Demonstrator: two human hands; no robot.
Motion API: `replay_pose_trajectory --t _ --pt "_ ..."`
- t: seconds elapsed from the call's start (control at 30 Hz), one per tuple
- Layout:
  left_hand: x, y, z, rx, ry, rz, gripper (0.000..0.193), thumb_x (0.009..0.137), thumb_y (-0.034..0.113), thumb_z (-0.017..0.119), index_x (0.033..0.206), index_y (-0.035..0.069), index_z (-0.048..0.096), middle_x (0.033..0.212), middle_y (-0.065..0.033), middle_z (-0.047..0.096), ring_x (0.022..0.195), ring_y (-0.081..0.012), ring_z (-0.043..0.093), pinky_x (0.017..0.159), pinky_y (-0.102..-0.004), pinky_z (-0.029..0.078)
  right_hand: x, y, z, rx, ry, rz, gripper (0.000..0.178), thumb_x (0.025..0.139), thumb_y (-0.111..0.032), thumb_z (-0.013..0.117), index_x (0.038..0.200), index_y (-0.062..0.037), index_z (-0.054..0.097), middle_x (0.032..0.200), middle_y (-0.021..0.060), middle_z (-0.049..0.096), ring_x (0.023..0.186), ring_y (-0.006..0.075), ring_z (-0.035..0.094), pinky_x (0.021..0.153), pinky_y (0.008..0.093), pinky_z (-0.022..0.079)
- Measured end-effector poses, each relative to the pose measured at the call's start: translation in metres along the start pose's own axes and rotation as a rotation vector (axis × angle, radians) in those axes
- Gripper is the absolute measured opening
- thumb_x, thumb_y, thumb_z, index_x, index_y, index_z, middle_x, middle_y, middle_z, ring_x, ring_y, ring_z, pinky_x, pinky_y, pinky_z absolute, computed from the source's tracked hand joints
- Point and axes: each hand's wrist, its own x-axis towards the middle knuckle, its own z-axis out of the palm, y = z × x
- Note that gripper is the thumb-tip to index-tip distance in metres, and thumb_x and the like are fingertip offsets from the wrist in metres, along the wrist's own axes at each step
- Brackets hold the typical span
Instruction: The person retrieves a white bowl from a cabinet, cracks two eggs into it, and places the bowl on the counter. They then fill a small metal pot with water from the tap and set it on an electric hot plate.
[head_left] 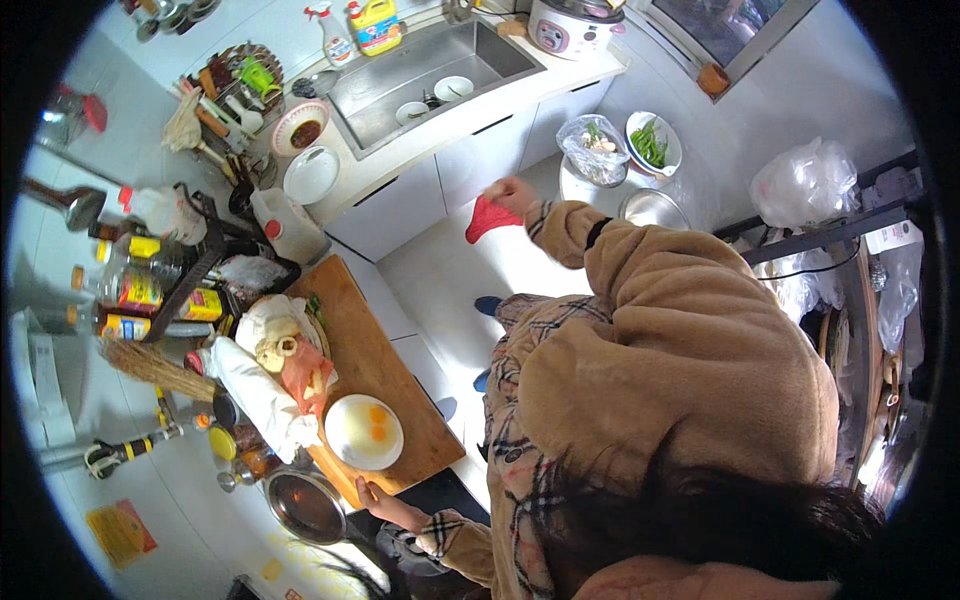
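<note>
My right hand [510,197] is out over the floor, its fingers closed on a red bag or cloth [492,219] that hangs below them; I cannot tell which it is. By the near corner of a wooden board [375,355] is my left hand [392,507], fingers a little apart and nothing visible in them. Whether it touches the board's edge is unclear. Next to it on the board stands a white bowl [350,448] with orange egg yolks in clear liquid. Behind that lie a red net bag [307,374] and a white plastic bag [250,385] with pale food.
A pan [306,506] sits beside the board. Sauce bottles [130,290] crowd a rack at the left. At the back are a steel sink [400,85] with small bowls and a rice cooker [572,30]. A bowl of green peppers [650,147] and a shelf [830,235] stand at the right.
</note>
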Motion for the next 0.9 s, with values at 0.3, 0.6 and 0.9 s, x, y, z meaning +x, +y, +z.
replay_pose_trajectory --t 0.3,0.6,0.9 --pt "-0.003 0.072 0.037 0.105 -0.005 0.019 0.037 0.102 0.020 0.049 0.129 -0.005 0.055 0.128 -0.0167 0.058 0.120 -0.0257 0.052 0.110 -0.0369 0.035 0.036 0.186 -0.260 -0.406 0.790 0.566 0.047 0.075 -0.028 0.078 0.115 -0.0072 0.064 0.098 0.0104 0.070 0.092 0.0233 0.067 0.081 0.0329 0.053" --pt "0.012 0.109 0.107 0.090 -0.133 -0.106 0.061 0.097 0.045 0.049 0.130 -0.007 0.054 0.136 -0.0245 0.051 0.129 -0.0336 0.046 0.109 -0.0436 0.036 0.046 0.190 -0.373 -0.831 0.742 0.550 0.053 0.075 -0.018 0.081 0.124 -0.0066 0.063 0.101 0.0117 0.071 0.094 0.0233 0.067 0.085 0.0345 0.054" --pt "0.040 0.101 0.133 0.246 -0.338 0.660 0.063 0.098 0.048 0.048 0.127 -0.007 0.056 0.134 -0.0261 0.053 0.125 -0.0401 0.049 0.106 -0.0458 0.039 0.106 0.140 -0.321 -0.832 0.481 0.325 0.061 0.081 -0.027 0.077 0.134 -0.0089 0.054 0.130 0.0179 0.059 0.118 0.0339 0.058 0.103 0.0423 0.046"
